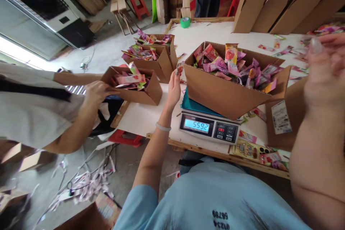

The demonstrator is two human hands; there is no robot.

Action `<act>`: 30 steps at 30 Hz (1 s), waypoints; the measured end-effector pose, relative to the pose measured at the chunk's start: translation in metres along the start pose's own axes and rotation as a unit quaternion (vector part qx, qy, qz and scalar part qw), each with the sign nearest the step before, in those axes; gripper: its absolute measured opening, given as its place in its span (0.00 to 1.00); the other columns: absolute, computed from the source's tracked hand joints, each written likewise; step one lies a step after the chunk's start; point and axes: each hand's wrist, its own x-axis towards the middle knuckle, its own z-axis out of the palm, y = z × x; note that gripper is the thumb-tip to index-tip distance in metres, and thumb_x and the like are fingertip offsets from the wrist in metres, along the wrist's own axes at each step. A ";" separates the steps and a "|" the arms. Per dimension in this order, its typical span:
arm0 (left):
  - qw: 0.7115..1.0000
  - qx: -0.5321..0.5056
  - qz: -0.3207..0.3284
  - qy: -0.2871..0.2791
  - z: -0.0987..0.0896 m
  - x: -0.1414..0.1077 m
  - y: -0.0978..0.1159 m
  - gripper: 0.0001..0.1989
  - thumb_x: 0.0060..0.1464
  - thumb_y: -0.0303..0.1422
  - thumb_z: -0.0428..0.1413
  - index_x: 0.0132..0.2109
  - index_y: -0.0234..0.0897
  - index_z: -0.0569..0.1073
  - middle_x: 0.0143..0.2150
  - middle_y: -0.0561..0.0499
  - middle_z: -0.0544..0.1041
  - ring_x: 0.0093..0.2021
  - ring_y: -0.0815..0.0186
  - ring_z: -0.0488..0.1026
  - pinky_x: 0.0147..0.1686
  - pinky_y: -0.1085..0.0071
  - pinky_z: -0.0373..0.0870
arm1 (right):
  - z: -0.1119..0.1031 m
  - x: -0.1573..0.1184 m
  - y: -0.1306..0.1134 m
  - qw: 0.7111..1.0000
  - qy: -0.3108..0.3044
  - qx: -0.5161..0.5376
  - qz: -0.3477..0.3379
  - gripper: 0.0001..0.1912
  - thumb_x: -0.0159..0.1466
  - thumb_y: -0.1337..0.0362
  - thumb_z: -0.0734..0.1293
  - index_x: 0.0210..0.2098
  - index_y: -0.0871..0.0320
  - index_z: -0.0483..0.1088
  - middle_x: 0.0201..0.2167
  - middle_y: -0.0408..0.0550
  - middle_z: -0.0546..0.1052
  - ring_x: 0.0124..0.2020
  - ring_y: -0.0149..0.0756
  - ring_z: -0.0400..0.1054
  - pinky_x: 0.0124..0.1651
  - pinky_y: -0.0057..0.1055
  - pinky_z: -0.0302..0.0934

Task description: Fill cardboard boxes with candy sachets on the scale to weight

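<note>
An open brown carton (215, 86) filled with small, colourful packets (214, 65) sits on the teal tray (194, 105) of a digital scale (210, 127), near the front edge of a white table (144, 116). The carton's mouth faces up. Its long axis runs left to right on a slant, the left end farther from the wearer and the right end nearer, so it lies askew to the scale. A flap leans outward at the right end. The scale's lit display (197, 125) faces the wearer.

The wearer's left hand (174, 90) is raised just beside the carton's left end, fingers extended and grasping nothing; whether the fingertips touch the cardboard cannot be told. The right hand (325, 66) is lifted at the far right, blurred, its fingers partly bent; whether it holds anything cannot be told.

A labelled carton (281, 118) stands to the right of the scale. On the left, another person in a pale top (40, 111) has a hand (95, 91) at a smaller filled carton (140, 95). A green tape roll (185, 22) rests toward the table's far edge.
</note>
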 end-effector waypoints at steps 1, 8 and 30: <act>1.000 -0.005 -0.003 0.002 0.001 0.000 0.002 0.45 0.58 0.72 0.45 0.62 0.41 0.72 0.69 0.37 0.73 0.71 0.50 0.70 0.66 0.56 0.72 | -0.002 0.005 -0.007 1.000 -0.012 0.003 0.006 0.24 0.68 0.45 0.71 0.48 0.62 0.76 0.44 0.52 0.78 0.44 0.32 0.74 0.47 0.35 0.68; 0.998 -0.033 -0.033 0.033 0.003 0.001 0.009 0.47 0.54 0.74 0.47 0.61 0.40 0.73 0.68 0.35 0.74 0.71 0.48 0.70 0.59 0.59 0.75 | -0.001 0.036 -0.056 0.986 -0.160 -0.056 -0.003 0.21 0.69 0.48 0.70 0.39 0.63 0.77 0.47 0.56 0.80 0.52 0.35 0.75 0.60 0.42 0.69; 0.978 -0.036 -0.168 -0.117 -0.017 -0.029 -0.044 0.55 0.57 0.72 0.44 0.76 0.35 0.55 0.76 0.32 0.62 0.77 0.44 0.59 0.74 0.47 0.59 | 0.020 0.006 -0.014 0.961 -0.062 0.056 0.263 0.36 0.46 0.38 0.80 0.42 0.55 0.71 0.49 0.58 0.78 0.51 0.38 0.75 0.59 0.41 0.68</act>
